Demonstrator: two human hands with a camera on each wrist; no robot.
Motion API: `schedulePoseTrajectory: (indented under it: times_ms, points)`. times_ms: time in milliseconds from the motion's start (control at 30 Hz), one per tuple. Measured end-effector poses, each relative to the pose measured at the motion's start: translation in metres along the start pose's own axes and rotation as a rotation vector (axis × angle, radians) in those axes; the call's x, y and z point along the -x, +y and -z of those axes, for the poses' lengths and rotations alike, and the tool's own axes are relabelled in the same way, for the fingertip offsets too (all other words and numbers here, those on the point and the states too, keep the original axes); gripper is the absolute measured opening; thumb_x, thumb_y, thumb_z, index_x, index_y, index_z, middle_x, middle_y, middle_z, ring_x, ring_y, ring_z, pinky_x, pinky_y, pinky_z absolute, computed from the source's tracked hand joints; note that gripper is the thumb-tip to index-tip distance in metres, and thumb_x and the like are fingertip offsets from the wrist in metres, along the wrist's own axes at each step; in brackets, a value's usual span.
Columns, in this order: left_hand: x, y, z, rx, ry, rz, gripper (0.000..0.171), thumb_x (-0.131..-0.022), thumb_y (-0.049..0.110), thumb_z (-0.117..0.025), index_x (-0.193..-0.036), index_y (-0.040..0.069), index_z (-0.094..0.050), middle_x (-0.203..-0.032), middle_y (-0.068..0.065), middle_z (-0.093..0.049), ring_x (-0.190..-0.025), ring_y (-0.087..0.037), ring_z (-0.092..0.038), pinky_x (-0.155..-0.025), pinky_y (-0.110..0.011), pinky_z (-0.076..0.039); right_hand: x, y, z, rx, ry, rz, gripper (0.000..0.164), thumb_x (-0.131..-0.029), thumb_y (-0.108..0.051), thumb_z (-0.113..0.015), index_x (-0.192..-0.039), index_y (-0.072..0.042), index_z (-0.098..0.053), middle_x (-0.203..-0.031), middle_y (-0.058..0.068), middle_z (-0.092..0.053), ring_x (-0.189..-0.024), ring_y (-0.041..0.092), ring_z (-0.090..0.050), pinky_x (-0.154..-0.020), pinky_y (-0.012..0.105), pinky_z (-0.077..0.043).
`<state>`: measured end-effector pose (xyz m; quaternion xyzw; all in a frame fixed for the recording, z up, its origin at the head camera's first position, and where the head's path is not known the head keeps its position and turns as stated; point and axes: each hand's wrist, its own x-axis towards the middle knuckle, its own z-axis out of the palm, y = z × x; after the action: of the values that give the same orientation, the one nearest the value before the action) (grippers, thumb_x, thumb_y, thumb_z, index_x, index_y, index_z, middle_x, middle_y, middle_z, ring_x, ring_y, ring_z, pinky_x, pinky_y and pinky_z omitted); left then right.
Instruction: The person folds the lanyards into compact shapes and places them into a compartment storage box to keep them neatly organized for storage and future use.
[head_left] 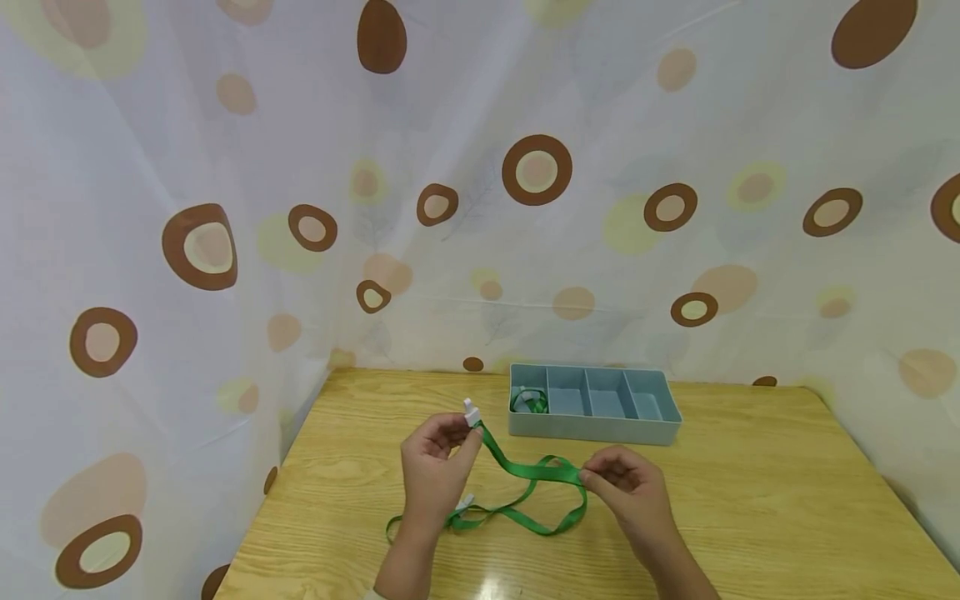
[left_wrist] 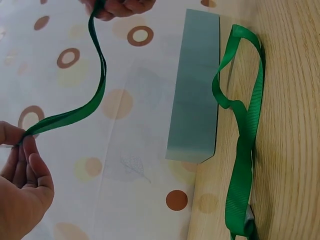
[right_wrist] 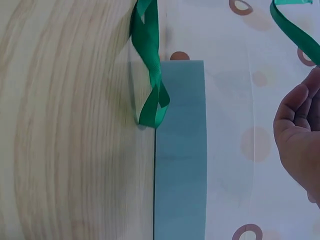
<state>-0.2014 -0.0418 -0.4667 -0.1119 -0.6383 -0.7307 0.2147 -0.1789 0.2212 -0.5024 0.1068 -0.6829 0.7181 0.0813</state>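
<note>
A green ribbon lanyard [head_left: 536, 473] is stretched in the air between my two hands. My left hand [head_left: 433, 479] pinches its left end between thumb and fingers, just by the white plastic clip [head_left: 472, 414], which points upward. About midway along the ribbon's visible length, my right hand [head_left: 633, 500] pinches it with thumb and fingertips. More green ribbon [head_left: 551, 530] loops over the table below the hands, with another white piece [head_left: 465, 502] on it, partly behind the left hand. In the right wrist view, the right hand [right_wrist: 302, 130] shows at the edge.
Beyond the hands on the wooden table [head_left: 780, 483] stands a blue-grey divided box [head_left: 600, 428]. Its leftmost compartment holds a coiled green ribbon [head_left: 534, 402] with white parts. A patterned curtain [head_left: 465, 117] hangs along the back and sides of the table.
</note>
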Motion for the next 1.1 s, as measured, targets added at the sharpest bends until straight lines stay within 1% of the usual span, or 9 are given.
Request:
schedulePoseTrajectory:
  times_ms: [133,267,400,500,600,767,933,1100]
  points:
    - [0.0,0.001,-0.001,-0.025,-0.033,0.034,0.012,-0.09,-0.009,-0.076,-0.099,-0.003,-0.075,-0.099,-0.021,-0.076,-0.085,-0.013,-0.074,-0.08,-0.025,-0.063,-0.003,-0.002,-0.007,0.013,0.001,-0.044,0.015,-0.095,0.004,-0.075,-0.1,0.013,-0.065,-0.092,-0.003,-0.072,-0.082,0.009,-0.072,-0.078,0.027,-0.064]
    - [0.001,0.003,-0.001,-0.046,-0.062,0.088,0.012,-0.089,-0.009,-0.076,-0.098,-0.002,-0.075,-0.098,-0.019,-0.076,-0.083,-0.013,-0.073,-0.079,-0.024,-0.063,-0.007,-0.004,-0.016,-0.006,0.018,-0.073,0.015,-0.095,0.003,-0.075,-0.1,0.012,-0.065,-0.09,-0.002,-0.072,-0.081,0.01,-0.072,-0.077,0.027,-0.064]
    - [0.004,0.006,-0.004,-0.055,-0.094,0.146,0.012,-0.089,-0.008,-0.076,-0.098,-0.001,-0.075,-0.098,-0.019,-0.075,-0.083,-0.013,-0.072,-0.08,-0.025,-0.063,-0.011,-0.008,-0.027,-0.003,0.03,-0.084,0.015,-0.094,0.002,-0.076,-0.101,0.012,-0.066,-0.089,-0.002,-0.073,-0.081,0.011,-0.072,-0.078,0.028,-0.064]
    - [0.005,0.005,-0.006,-0.065,-0.121,0.171,0.011,-0.089,-0.007,-0.076,-0.098,0.0,-0.076,-0.098,-0.018,-0.076,-0.084,-0.014,-0.072,-0.081,-0.026,-0.063,-0.013,-0.01,-0.034,0.013,0.023,-0.07,0.018,-0.094,0.001,-0.077,-0.102,0.012,-0.066,-0.089,-0.002,-0.073,-0.081,0.012,-0.073,-0.079,0.028,-0.064]
    - [0.007,0.003,-0.01,-0.085,-0.149,0.177,0.011,-0.09,-0.005,-0.077,-0.098,0.002,-0.077,-0.098,-0.016,-0.076,-0.085,-0.014,-0.073,-0.081,-0.026,-0.063,-0.015,-0.012,-0.039,0.026,0.01,-0.045,0.019,-0.094,0.001,-0.078,-0.102,0.014,-0.066,-0.089,-0.002,-0.073,-0.081,0.012,-0.073,-0.079,0.028,-0.064]
    - [0.01,0.001,-0.015,-0.095,-0.196,0.175,0.01,-0.091,-0.002,-0.078,-0.098,0.005,-0.077,-0.098,-0.015,-0.077,-0.086,-0.014,-0.073,-0.081,-0.027,-0.063,-0.016,-0.013,-0.045,0.026,-0.005,-0.035,0.02,-0.094,-0.002,-0.079,-0.102,0.012,-0.067,-0.09,-0.001,-0.074,-0.082,0.012,-0.074,-0.079,0.028,-0.064]
    - [0.013,0.002,-0.017,-0.08,-0.232,0.17,0.01,-0.091,-0.003,-0.077,-0.099,0.003,-0.076,-0.099,-0.016,-0.077,-0.086,-0.013,-0.073,-0.081,-0.026,-0.062,-0.017,-0.015,-0.048,0.016,-0.018,-0.041,0.017,-0.096,0.001,-0.076,-0.103,0.013,-0.066,-0.092,0.004,-0.074,-0.083,0.012,-0.074,-0.08,0.029,-0.064]
    - [0.014,0.001,-0.018,-0.077,-0.264,0.176,0.009,-0.091,-0.003,-0.077,-0.099,0.002,-0.077,-0.1,-0.017,-0.077,-0.087,-0.012,-0.073,-0.081,-0.025,-0.062,-0.017,-0.015,-0.05,0.014,-0.029,-0.033,0.017,-0.096,0.003,-0.074,-0.103,0.015,-0.065,-0.091,0.002,-0.073,-0.084,0.011,-0.074,-0.081,0.027,-0.064]
